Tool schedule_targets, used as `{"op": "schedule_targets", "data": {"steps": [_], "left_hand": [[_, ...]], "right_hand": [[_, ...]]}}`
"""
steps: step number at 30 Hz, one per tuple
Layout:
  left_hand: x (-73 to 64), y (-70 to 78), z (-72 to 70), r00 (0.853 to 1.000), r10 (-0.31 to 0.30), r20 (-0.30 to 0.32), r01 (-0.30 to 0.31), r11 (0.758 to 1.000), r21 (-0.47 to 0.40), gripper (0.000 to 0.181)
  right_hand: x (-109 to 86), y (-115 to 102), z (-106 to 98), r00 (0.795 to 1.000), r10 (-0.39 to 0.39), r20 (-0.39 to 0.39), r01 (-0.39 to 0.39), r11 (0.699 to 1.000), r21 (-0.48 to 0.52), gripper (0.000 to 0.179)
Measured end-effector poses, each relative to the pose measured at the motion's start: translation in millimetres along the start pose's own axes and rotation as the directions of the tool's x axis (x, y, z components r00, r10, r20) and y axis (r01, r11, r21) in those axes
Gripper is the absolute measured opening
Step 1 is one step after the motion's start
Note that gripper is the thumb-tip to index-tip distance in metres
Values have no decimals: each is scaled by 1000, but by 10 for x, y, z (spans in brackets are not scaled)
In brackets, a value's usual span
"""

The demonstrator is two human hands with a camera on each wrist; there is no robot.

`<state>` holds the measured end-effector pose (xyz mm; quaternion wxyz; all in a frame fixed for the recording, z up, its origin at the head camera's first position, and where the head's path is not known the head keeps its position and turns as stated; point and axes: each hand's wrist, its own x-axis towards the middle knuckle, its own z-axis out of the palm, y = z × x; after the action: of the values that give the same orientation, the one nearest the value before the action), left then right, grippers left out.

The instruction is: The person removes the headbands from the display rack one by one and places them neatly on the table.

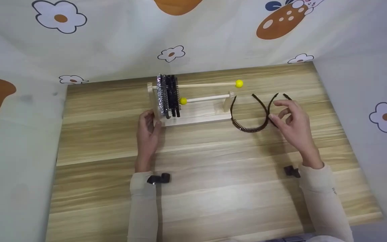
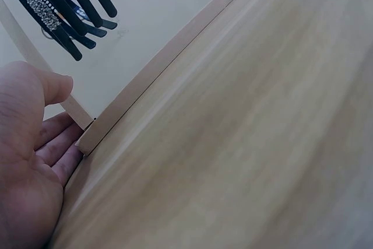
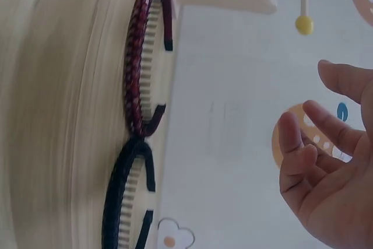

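Note:
My left hand (image 1: 147,136) rests against the left end of a pale wooden headband rack (image 1: 197,120). In the left wrist view its straight fingers (image 2: 58,147) touch the outer side by the base corner, and its thumb is raised beside the upright. Several black and silver glittery headbands (image 1: 168,95) hang on the rack's left side. My right hand (image 1: 296,126) hangs with relaxed fingers over a black headband (image 3: 119,199), partly covering it in the head view. It holds nothing. A dark red headband (image 3: 135,56) stands beside the black one, at the rack's right end.
The rack has two horizontal rods tipped with yellow balls, a rear one (image 1: 239,83) and a front one (image 1: 183,101). A wood-grain table (image 1: 213,188) lies beneath, with patterned cloth (image 1: 119,43) enclosing its back and sides.

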<state>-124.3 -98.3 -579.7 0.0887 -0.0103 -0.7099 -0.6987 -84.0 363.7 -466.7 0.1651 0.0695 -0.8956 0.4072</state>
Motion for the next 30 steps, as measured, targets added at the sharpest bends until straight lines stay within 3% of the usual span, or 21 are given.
{"op": "schedule_targets", "data": {"steps": [7,17,30], "left_hand": [[-8,17,3,1000,-3,5,3,1000,-16,46],[-5,8,-5,1000,15,4,-15,1000,-13,44],[5,-13,-4,1000,6,7,-6,1000,2,44]], "right_hand": [[17,-184,190,1000,-3,-30,5,996,85,34],[70,-422,440,997,71,0,-69,968,240,33],[241,-764,670,1000,16,-24,-6,927,376,25]]}}
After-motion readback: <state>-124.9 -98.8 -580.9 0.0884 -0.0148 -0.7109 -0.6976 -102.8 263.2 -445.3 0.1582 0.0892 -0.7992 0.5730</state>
